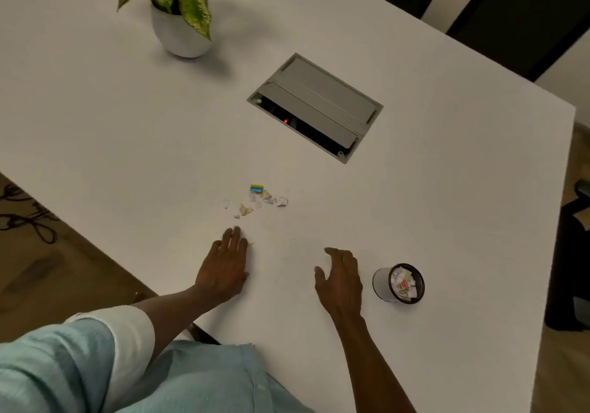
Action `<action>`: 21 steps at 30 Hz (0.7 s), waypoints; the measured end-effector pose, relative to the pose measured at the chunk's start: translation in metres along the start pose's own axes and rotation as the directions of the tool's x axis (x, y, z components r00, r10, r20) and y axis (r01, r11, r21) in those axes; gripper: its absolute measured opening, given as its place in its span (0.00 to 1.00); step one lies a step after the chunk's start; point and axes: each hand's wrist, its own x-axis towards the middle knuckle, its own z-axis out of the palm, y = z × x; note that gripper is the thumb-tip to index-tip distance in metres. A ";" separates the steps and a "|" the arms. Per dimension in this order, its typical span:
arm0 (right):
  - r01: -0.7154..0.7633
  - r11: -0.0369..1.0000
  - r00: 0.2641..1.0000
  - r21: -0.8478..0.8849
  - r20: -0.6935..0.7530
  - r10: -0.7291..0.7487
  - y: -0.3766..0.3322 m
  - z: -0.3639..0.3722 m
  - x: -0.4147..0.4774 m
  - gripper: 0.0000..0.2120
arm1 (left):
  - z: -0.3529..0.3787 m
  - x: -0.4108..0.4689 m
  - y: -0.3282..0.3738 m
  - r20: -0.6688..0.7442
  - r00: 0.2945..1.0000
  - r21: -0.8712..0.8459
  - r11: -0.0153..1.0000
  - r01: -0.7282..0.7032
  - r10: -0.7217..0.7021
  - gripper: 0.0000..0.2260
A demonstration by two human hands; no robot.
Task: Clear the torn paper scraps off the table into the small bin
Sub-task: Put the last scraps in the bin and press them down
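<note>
Both hands spread flat, L hand (pixel 223 269), R hand (pixel 341 280), white table (pixel 127 119), scraps (pixel 255 200), small bin (pixel 399 282) nearby

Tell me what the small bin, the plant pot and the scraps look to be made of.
Small bin: pale smooth wall under a dark rim, probably plastic or coated metal; the look leaves it open.
Plant pot: white, matte, rounded, likely ceramic, possibly plastic.
Scraps: thin, crumpled, ragged-edged paper, mostly white and tan, one printed blue and yellow.

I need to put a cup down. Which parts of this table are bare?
Bare: the white table left of the grey cable hatch, and the near right corner beyond the small black-rimmed bin. Crowded: the torn paper scraps just past the left hand.
</note>
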 end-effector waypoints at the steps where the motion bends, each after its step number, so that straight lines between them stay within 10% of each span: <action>1: -0.011 1.000 0.998 -0.001 0.058 0.011 -0.006 0.007 0.006 0.23 | -0.002 0.001 -0.007 0.009 0.997 -0.030 0.997 0.076 -0.076 0.38; 8: -0.048 0.999 0.960 0.024 0.278 0.039 -0.041 0.040 0.053 0.34 | -0.007 0.020 -0.030 0.031 0.945 -0.318 0.893 0.318 -0.326 0.44; 21: -0.057 0.994 0.963 0.091 0.267 0.031 -0.086 0.070 0.133 0.43 | -0.018 0.074 -0.064 0.023 0.978 -0.413 0.889 0.198 -0.207 0.48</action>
